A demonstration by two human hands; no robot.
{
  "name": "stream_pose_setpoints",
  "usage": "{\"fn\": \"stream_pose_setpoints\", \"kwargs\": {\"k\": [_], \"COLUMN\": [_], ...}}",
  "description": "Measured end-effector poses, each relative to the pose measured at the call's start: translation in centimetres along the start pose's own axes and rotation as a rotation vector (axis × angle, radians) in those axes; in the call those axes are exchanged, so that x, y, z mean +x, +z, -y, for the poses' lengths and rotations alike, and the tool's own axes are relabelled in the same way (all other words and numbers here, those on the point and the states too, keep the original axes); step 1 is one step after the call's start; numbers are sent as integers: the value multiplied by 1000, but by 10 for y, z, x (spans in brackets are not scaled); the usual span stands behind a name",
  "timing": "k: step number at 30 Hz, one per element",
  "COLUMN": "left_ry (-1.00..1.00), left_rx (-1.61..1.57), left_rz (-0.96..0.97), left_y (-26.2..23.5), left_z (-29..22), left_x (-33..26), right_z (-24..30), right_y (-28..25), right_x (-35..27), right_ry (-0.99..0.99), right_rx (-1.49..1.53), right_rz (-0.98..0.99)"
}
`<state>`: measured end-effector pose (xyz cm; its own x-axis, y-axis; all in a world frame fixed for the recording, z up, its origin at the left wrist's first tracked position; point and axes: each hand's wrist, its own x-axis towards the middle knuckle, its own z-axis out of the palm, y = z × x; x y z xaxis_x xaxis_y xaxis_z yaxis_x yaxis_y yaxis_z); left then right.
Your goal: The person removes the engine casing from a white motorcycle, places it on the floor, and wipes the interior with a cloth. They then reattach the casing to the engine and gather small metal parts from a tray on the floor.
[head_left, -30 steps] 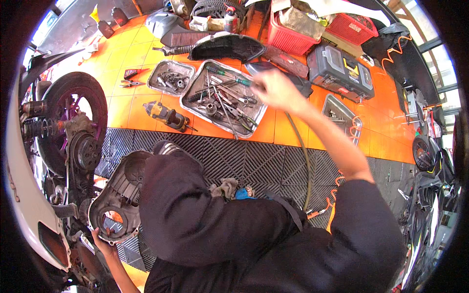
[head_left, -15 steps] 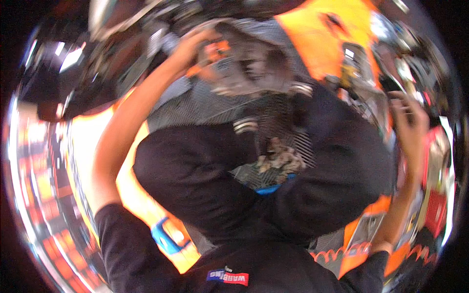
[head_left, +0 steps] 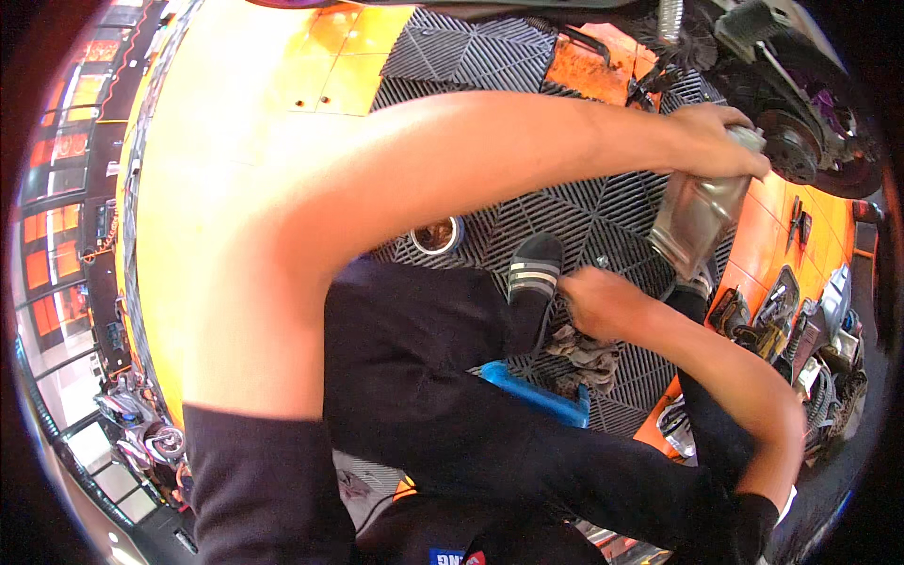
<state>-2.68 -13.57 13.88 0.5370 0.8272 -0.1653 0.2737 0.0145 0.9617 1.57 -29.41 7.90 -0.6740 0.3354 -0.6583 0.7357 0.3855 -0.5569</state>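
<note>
My left arm reaches across to the far right. Its hand (head_left: pixel 711 141) is wrapped round the upper end of a smoky, translucent plastic bottle (head_left: pixel 699 221), held tilted beside a dark wheel hub (head_left: pixel 793 146). My right hand (head_left: pixel 603 303) is low between my legs, its fingers curled; whatever they may hold is hidden. Just below it lies a crumpled, dirty rag (head_left: pixel 589 363) on the black ribbed mat (head_left: pixel 461 56). A striped slide sandal (head_left: pixel 537 266) on my foot is just left of the right hand.
A round cup (head_left: pixel 458 235) with brown contents stands left of the sandal. A blue curved edge (head_left: pixel 537 394) shows below the rag. Loose tools and parts (head_left: pixel 777 297) lie on orange tiles at the right, along with pliers (head_left: pixel 799 224). A parked motorcycle (head_left: pixel 151 438) is at far left.
The view has turned. My left arm has swung across to the right, its hand now on the bottle. My right hand has come from the far right down to near the rag.
</note>
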Motion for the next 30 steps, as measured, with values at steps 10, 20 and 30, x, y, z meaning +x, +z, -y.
{"fn": "stream_pose_setpoints", "kwargs": {"k": [10,20,30], "left_ry": [3,32,2], "left_rx": [-24,-37,-3], "left_rz": [-5,12,43], "left_y": [-7,-12,-19], "left_z": [11,10,4], "left_x": [0,0,-3], "right_z": [19,42,35], "right_y": [90,107,98], "right_x": [240,296,266], "right_ry": [-228,-266,-255], "right_rx": [87,156,121], "right_rz": [-611,-783,-829]}}
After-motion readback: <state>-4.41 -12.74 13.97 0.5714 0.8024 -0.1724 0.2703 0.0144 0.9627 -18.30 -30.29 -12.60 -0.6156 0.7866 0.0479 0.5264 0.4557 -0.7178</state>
